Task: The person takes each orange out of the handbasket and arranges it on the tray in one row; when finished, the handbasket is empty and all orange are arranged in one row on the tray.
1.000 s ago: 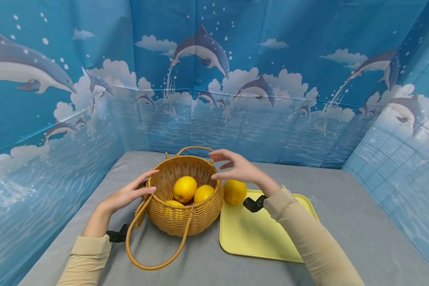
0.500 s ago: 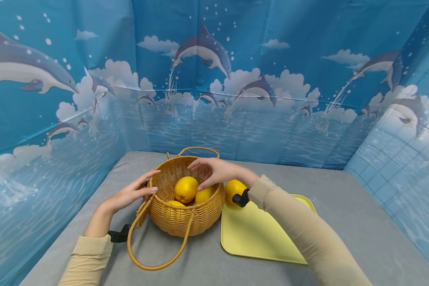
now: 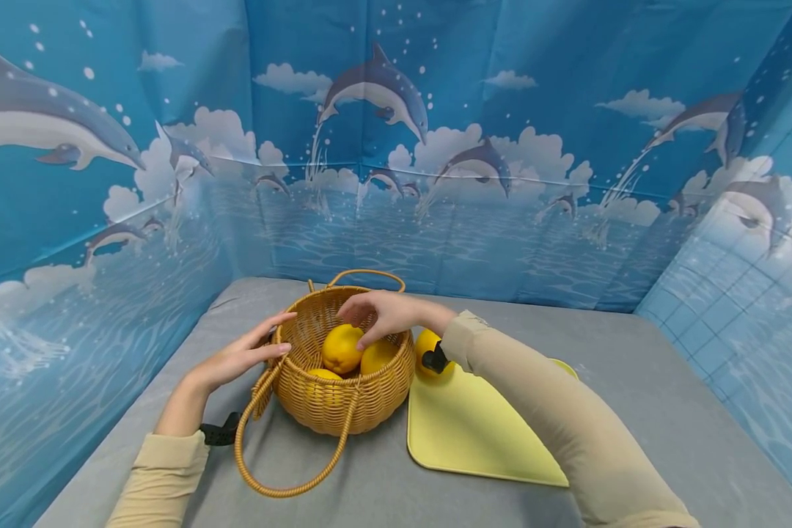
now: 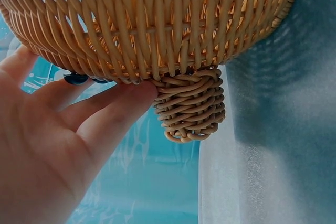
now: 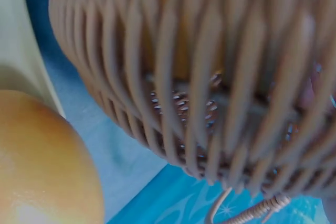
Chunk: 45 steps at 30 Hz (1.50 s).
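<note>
A woven basket [image 3: 330,403] holds several yellow fruits, one of them the upper fruit [image 3: 341,350]. My left hand [image 3: 227,363] rests against its left side, fingers extended; in the left wrist view the left hand [image 4: 63,124] touches the woven wall [image 4: 157,35] with fingers and thumb. Inside the basket, my right hand [image 3: 386,314] arches over the upper fruit, thumb close to its right side; whether it touches cannot be told. The right wrist view shows the basket wall [image 5: 199,77], the hand mostly hidden behind the weave.
A yellow tray [image 3: 475,433] lies right of the basket, with another yellow fruit [image 3: 427,342] at its upper left corner, partly behind the wrist camera. One basket handle [image 3: 290,493] hangs toward the front; the other handle [image 3: 367,272] stands at the back.
My right hand has moved left from above the basket's right rim, down over the fruits inside. My left hand stays against the basket.
</note>
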Tool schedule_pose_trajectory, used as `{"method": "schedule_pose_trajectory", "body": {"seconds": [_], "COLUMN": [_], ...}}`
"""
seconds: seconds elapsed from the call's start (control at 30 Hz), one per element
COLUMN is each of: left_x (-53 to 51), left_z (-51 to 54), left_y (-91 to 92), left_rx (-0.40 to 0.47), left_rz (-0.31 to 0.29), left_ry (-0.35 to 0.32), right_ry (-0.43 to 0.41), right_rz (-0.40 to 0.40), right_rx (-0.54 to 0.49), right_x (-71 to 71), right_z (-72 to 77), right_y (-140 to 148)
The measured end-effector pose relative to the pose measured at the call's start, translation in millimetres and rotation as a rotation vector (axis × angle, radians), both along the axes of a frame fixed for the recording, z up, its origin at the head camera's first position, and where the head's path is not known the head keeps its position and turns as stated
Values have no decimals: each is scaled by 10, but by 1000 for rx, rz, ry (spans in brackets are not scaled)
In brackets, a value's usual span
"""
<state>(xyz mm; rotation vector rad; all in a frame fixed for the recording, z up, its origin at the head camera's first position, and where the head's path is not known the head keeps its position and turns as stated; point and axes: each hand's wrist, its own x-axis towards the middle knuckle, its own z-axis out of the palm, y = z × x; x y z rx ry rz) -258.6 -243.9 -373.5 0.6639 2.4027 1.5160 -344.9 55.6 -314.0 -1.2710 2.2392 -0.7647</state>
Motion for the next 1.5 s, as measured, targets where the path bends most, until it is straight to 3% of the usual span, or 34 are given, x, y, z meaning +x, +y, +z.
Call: {"method": "schedule_pose_trajectory", "body": {"seconds": [0.2,0.77,1.0,1.5], "left_x": [-1,8,12,9], "left_z": [-9,5,19,15], "left_y": [8,9,20,24], "left_rx": [-1,6,11,6], "left_rz": [5,-3,-3,2], "left_ry": [-10,-14,-13,-19], "right_ry": [14,139,130,110], "right_rz": [59,53,64,125], "right_rx": [68,224,280,240], "right_x": [-33,-52,-59,-52], "right_z": [-30,-92,-98,-134], "right_y": [-80,-232,-247,-251]}}
